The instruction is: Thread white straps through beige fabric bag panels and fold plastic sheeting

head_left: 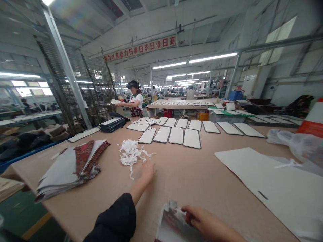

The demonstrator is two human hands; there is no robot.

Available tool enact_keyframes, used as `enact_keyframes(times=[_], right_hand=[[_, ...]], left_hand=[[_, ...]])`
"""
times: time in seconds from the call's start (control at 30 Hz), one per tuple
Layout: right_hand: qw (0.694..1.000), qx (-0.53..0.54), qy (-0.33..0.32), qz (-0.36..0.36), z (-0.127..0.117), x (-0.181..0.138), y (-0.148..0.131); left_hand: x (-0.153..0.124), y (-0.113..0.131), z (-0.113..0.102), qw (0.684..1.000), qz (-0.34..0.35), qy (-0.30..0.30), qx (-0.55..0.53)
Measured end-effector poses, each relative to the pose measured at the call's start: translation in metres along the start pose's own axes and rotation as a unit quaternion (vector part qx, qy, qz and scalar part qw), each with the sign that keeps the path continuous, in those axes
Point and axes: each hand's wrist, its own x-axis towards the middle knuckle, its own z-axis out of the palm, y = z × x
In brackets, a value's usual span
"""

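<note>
The left hand reaches out over the brown table to the near right edge of a tangled pile of white strips. Its fingertips are blurred against the strips, so I cannot tell whether they pinch one or lie open. A dark sleeve covers that forearm and runs out at the bottom.

The right hand is bent over a piece of cloth lying close to the table's near side. Its fingers are curled, but I cannot tell whether they grip the cloth. The cloth shows pale and reddish patches; it is smeared, partly covered by the hand and cut off below.

A folded stack of cloth lies to the left, its lower layers mostly hidden. A large white sheet leaves the frame at right. Across the table, a co-worker holds a pale panel.
</note>
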Motion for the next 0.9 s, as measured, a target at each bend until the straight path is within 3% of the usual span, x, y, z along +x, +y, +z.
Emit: enact_keyframes(times=[0.07, 0.13, 0.27, 0.33, 0.43, 0.5, 0.6, 0.7, 0.73, 0.8, 0.87, 0.9], right_hand=[[1.0, -0.004, 0.006, -0.006, 0.001, -0.002, -0.002], [1.0, -0.004, 0.006, -0.003, 0.001, -0.003, -0.004], [0.992, 0.105, 0.06, 0.027, -0.001, 0.007, 0.0], [0.952, 0.272, 0.126, 0.056, -0.002, 0.018, 0.001], [0.826, 0.529, 0.173, 0.091, -0.003, 0.033, 0.0], [0.772, 0.602, 0.169, 0.112, -0.002, 0.04, -0.001], [0.763, 0.617, 0.154, 0.119, 0.005, 0.046, -0.002], [0.767, 0.619, 0.135, 0.1, 0.01, 0.049, -0.002], [0.768, 0.616, 0.143, 0.104, 0.01, 0.049, -0.003], [0.779, 0.59, 0.176, 0.119, 0.006, 0.048, -0.006], [0.804, 0.543, 0.21, 0.125, -0.005, 0.044, -0.004], [0.819, 0.514, 0.223, 0.122, -0.014, 0.04, 0.0]], left_hand=[[0.015, -0.014, 0.003, 0.999, -0.026, 0.025, 0.017], [0.016, -0.015, 0.007, 0.999, -0.007, 0.037, 0.023], [-0.012, 0.021, 0.022, 0.993, 0.104, 0.047, 0.018], [-0.033, 0.045, 0.031, 0.976, 0.206, 0.072, -0.003], [-0.064, 0.074, 0.039, 0.94, 0.326, 0.092, -0.049], [-0.08, 0.085, 0.041, 0.924, 0.371, 0.063, -0.066], [-0.096, 0.091, 0.04, 0.898, 0.437, 0.017, -0.058], [-0.094, 0.084, 0.036, 0.876, 0.475, 0.058, -0.062], [-0.088, 0.078, 0.035, 0.88, 0.461, 0.089, -0.068], [-0.067, 0.059, 0.033, 0.917, 0.365, 0.151, -0.059], [-0.04, 0.03, 0.031, 0.97, 0.175, 0.171, -0.004], [-0.028, 0.014, 0.03, 0.985, 0.088, 0.144, 0.034]])
